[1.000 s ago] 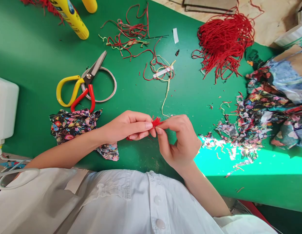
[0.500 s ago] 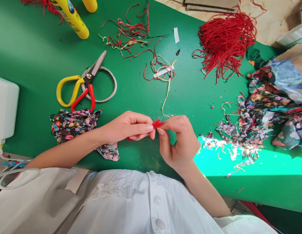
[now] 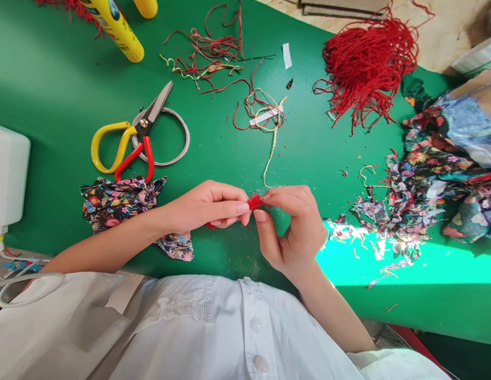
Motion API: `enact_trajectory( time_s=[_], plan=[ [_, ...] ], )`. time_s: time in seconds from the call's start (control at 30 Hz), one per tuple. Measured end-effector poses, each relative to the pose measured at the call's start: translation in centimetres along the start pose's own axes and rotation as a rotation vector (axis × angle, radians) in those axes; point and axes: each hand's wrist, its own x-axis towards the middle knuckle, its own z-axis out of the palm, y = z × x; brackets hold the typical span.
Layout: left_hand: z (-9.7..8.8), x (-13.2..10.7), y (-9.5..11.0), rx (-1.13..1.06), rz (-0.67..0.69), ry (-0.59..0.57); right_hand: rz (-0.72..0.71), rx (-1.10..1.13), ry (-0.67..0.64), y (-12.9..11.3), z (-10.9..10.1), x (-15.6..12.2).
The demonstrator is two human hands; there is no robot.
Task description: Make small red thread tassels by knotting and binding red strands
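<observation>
A small bundle of red yarn (image 3: 254, 201) with a loose, frayed end is pinched between the thumb and fingers of my left hand (image 3: 214, 205). More red shows below that hand, at its palm side. My right hand (image 3: 295, 227) is curled, its index fingertip at the frayed end of the bundle and its thumb slightly lower. Exactly what those fingertips grip is partly hidden. A thin yellowish cord (image 3: 270, 153) runs over the table towards the right hand. Beside my left forearm lies gathered black floral fabric (image 3: 121, 203).
Scissors (image 3: 143, 124) rest over a pale ring (image 3: 187, 138) on the green table (image 3: 214, 142). A yellow glue tube (image 3: 124, 37) and loose red cords (image 3: 214, 50) are farther back. Red yarn (image 3: 368, 68) and fabric scraps (image 3: 412, 206) lie to the right, a white container (image 3: 10, 174) to the left.
My right thumb has dropped a little away from the index finger, and the right hand has shifted slightly. The left hand stays on the red yarn bundle.
</observation>
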Motion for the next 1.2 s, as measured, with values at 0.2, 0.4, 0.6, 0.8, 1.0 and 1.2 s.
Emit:
enact_trajectory(
  time_s=[0.2,0.4,0.6,0.8,1.0,1.2],
  plan=[
    [0.0,0.0,-0.1,0.001,-0.061,-0.003,-0.146,-0.117,-0.084,0.7,-0.4,0.0],
    [0.0,0.0,0.2,0.025,-0.086,-0.057,-0.149,-0.167,-0.133,1.3,-0.2,-0.1],
    [0.0,-0.1,0.4,0.039,-0.086,-0.066,-0.116,-0.109,-0.088,1.2,-0.2,-0.1],
    [0.0,-0.1,0.2,0.012,-0.042,-0.018,-0.095,-0.083,0.014,0.5,-0.4,0.1],
    [-0.1,-0.1,0.0,0.024,-0.040,-0.027,-0.058,-0.033,0.003,0.1,-0.3,0.2],
    [-0.2,-0.1,0.0,0.020,-0.022,-0.051,-0.071,-0.011,-0.003,0.0,-0.3,0.3]
  ],
)
